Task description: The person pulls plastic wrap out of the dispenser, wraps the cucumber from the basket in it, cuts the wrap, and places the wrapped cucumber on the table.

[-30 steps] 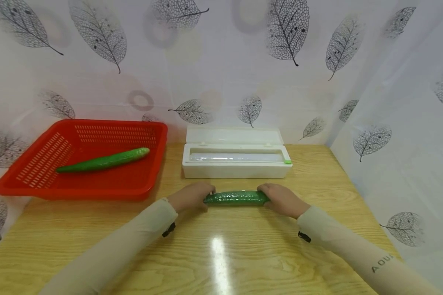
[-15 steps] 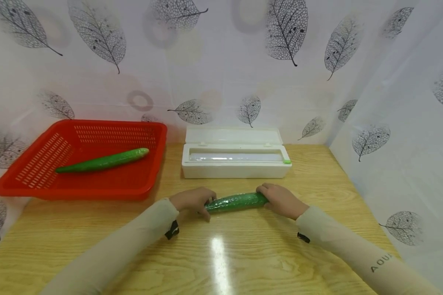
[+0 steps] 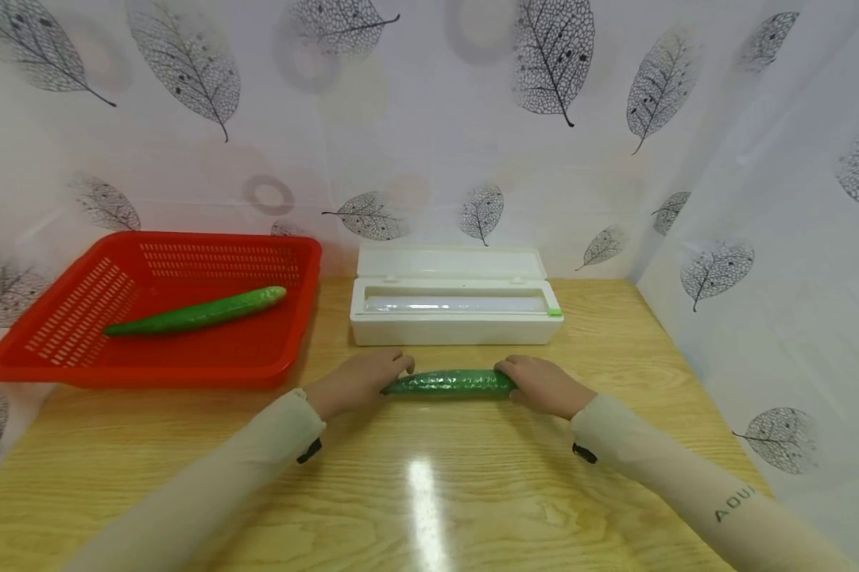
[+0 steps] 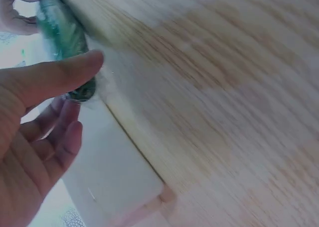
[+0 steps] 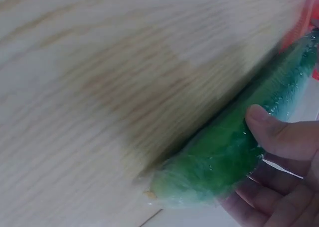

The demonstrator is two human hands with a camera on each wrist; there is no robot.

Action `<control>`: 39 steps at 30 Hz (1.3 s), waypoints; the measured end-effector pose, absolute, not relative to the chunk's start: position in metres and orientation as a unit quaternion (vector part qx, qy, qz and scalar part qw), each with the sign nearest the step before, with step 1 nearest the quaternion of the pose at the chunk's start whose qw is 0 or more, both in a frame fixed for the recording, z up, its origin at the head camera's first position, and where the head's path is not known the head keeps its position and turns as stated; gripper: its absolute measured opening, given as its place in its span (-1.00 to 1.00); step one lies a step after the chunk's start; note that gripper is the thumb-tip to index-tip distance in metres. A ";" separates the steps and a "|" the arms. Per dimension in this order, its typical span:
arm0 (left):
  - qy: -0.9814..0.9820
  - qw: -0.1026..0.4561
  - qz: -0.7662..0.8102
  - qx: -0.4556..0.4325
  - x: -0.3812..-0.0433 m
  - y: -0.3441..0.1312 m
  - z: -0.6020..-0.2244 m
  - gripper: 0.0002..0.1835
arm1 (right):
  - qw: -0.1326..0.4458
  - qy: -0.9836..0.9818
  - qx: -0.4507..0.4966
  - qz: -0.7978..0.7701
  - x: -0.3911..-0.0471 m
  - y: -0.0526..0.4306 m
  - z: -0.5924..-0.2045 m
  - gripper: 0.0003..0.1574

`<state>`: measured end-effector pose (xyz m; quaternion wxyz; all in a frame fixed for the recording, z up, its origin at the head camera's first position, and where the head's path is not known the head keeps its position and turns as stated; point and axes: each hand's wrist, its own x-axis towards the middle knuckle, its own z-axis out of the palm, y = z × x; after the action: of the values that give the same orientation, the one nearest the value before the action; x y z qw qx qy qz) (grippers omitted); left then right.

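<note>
A cucumber (image 3: 452, 384) wrapped in clear plastic film lies crosswise low over the table, between both hands. My left hand (image 3: 354, 384) holds its narrow left end; the left wrist view has the thumb across the tip (image 4: 83, 87) and the fingers curled on the other side, with loose film sticking out there. My right hand (image 3: 546, 386) grips the thicker right end. Up close in the right wrist view, the thumb (image 5: 264, 122) presses on the glossy film and the fingers pass round the far side. Behind the cucumber stands a white cling film dispenser (image 3: 458, 330), its lid raised.
To the left, a red plastic basket (image 3: 179, 376) holds a second, longer cucumber (image 3: 196, 316). A film roll (image 3: 458, 304) shows inside the dispenser, which has a green piece (image 3: 555, 312) at its right corner. A leaf-patterned curtain (image 3: 415, 143) borders the wooden table (image 3: 501, 492).
The cucumber's left end swung toward me half a second ago, and is now level again. My left hand moved back and slightly left with it; the right hand barely moved.
</note>
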<state>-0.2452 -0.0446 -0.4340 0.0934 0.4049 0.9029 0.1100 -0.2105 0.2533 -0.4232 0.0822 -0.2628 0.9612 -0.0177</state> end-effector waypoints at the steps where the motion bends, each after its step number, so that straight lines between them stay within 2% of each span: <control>1: 0.903 0.077 0.103 0.411 -0.246 -0.045 -0.434 -0.62 | 0.086 0.961 -0.264 -0.016 -0.211 0.253 -0.423 -0.47; 7: 0.897 0.024 0.093 0.432 -0.253 -0.045 -0.439 -0.79 | 0.120 0.958 -0.259 -0.027 -0.216 0.256 -0.425 -0.38; 11: 0.901 0.017 0.068 0.428 -0.256 -0.041 -0.444 -0.92 | 0.132 0.957 -0.252 -0.061 -0.216 0.256 -0.426 -0.39; 14: 0.908 0.025 0.070 0.413 -0.255 -0.039 -0.445 -0.95 | 0.119 0.956 -0.256 -0.076 -0.216 0.256 -0.428 -0.45; 21: 0.908 0.008 0.073 0.412 -0.258 -0.037 -0.447 -0.93 | 0.042 0.959 -0.277 -0.033 -0.215 0.256 -0.437 -0.47; 23: 0.909 0.008 0.061 0.413 -0.259 -0.036 -0.447 -0.86 | 0.012 0.958 -0.287 -0.015 -0.215 0.257 -0.438 -0.47; 26: 0.912 0.034 0.070 0.402 -0.259 -0.034 -0.446 -0.74 | -0.017 0.955 -0.297 0.004 -0.215 0.257 -0.439 -0.49; 32: 0.917 0.092 0.115 0.371 -0.258 -0.035 -0.448 -0.64 | -0.024 0.952 -0.305 0.016 -0.215 0.256 -0.438 -0.49; 35: 0.921 0.069 0.079 0.376 -0.257 -0.034 -0.448 -0.58 | -0.026 0.951 -0.307 0.020 -0.214 0.254 -0.437 -0.49; 39: 0.914 -0.009 -0.011 0.405 -0.256 -0.032 -0.446 -0.62 | -0.023 0.952 -0.304 0.027 -0.214 0.253 -0.436 -0.49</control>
<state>-0.2560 -0.0316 -0.4457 -0.0093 0.4054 0.9140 -0.0111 -0.2139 0.2528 -0.4364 -0.0225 -0.3038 0.9521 0.0268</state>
